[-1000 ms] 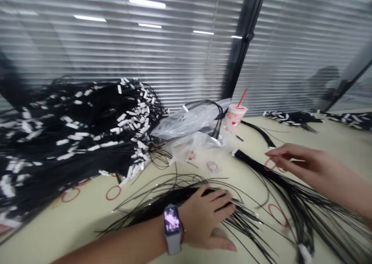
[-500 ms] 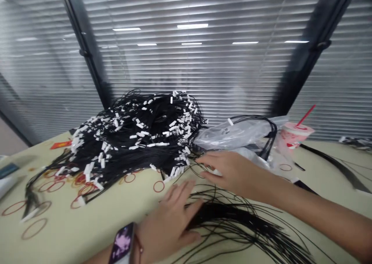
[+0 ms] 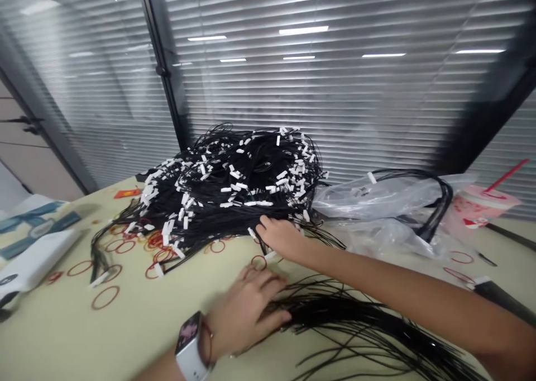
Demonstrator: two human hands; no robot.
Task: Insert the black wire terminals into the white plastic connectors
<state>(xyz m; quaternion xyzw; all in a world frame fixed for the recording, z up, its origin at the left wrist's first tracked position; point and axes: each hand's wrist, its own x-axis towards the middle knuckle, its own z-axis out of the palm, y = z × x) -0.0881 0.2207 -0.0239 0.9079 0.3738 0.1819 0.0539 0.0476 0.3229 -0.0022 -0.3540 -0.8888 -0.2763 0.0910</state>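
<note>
Ops: Where's the work?
Eng: Loose black wire bundle (image 3: 355, 314) on the worktop (image 3: 144, 336), near right. Wire pile (image 3: 226, 218) with white connectors (image 3: 251, 203) is far left.
Ops: Fingers?
Eng: Your left hand (image 3: 247, 317) is at the bundle's left end, thumb and fingers around it; can't tell if they're pressing. Your right hand (image 3: 283, 239) is at the pile's near edge, fingers curled; tips half hidden, can't tell if they've caught anything.
Ops: Risks?
Eng: Pull there and you could drag neighbours out: wires look tangled, connectors could hook. Your right forearm (image 3: 397, 289) crosses over the bundle (touching or not, hard to say); drop it and you could splay loose ends. Red rubber bands (image 3: 156, 239) could snag too; one lies between your hands. A caught wire could shift the plastic bag (image 3: 371, 198) and tip the cup (image 3: 477, 203) beside it.
</note>
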